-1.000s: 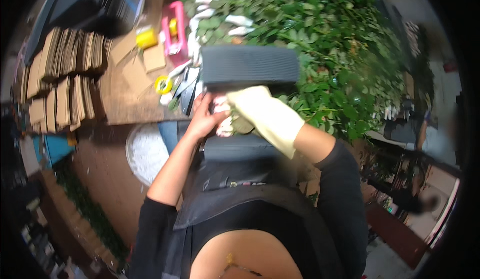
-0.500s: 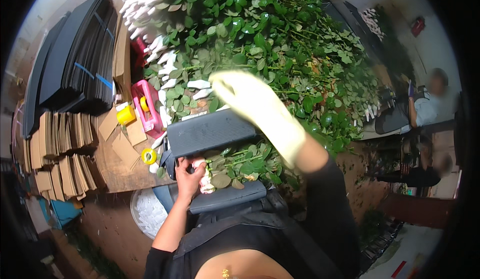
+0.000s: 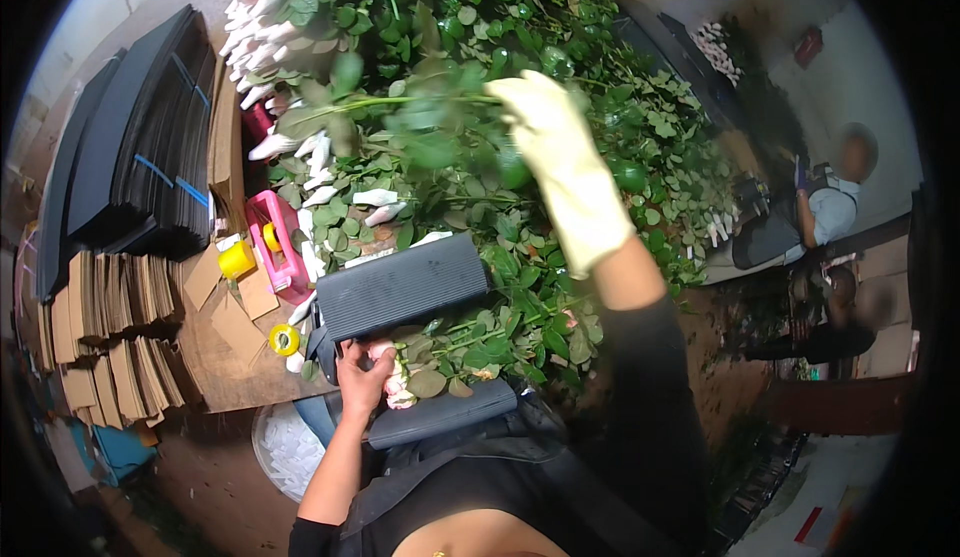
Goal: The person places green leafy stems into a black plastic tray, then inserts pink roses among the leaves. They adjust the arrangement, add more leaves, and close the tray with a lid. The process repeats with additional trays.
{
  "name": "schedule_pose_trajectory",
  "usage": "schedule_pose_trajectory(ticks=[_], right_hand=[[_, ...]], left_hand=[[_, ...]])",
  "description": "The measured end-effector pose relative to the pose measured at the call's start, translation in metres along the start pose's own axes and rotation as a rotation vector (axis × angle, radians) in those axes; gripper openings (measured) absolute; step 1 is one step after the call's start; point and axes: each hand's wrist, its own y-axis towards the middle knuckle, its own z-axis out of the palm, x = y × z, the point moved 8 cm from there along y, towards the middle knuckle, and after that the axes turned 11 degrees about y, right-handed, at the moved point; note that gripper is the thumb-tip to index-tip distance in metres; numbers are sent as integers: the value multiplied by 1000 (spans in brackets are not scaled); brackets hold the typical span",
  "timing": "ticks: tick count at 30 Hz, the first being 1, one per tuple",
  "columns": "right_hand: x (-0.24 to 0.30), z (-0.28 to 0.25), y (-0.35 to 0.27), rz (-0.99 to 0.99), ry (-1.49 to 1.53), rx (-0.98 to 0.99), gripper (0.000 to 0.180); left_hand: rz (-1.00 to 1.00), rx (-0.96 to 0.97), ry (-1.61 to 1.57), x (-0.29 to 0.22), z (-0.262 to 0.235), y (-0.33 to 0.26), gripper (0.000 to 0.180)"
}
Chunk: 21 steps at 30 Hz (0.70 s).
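Two yellow tape rolls (image 3: 236, 257) lay by one pink tape dispenser (image 3: 277, 245), which leaves partly hid. The bare left hand (image 3: 362, 377) gripped a bunch of pale rose heads (image 3: 396, 382) under the black corrugated sheet (image 3: 403, 285). The gloved right hand (image 3: 565, 172) pinched one blurred rose stem (image 3: 400, 104) over the heaped roses.

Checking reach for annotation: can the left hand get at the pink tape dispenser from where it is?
Probably yes. The left hand grips flower stems beside the black tray; the pink tape dispenser lies uncovered nearby on its left, but the hand is occupied.
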Motion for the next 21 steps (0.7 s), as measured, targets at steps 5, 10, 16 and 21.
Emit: schedule_pose_trajectory(ticks=[5,10,16,21], right_hand=[[66,-119,-84,-97,-48,-131,57],[112,-159,-161,6,-91,-134,54],[162,-181,-182,19,-145,-92,51],[179,-179,-182,-4,-151,-33,48]], left_hand=[[41,-31,79,29,5,2,28],[29,-69,145,29,-1,4,35],[73,-94,83,29,9,7,37],[68,-37,72,28,7,7,37]])
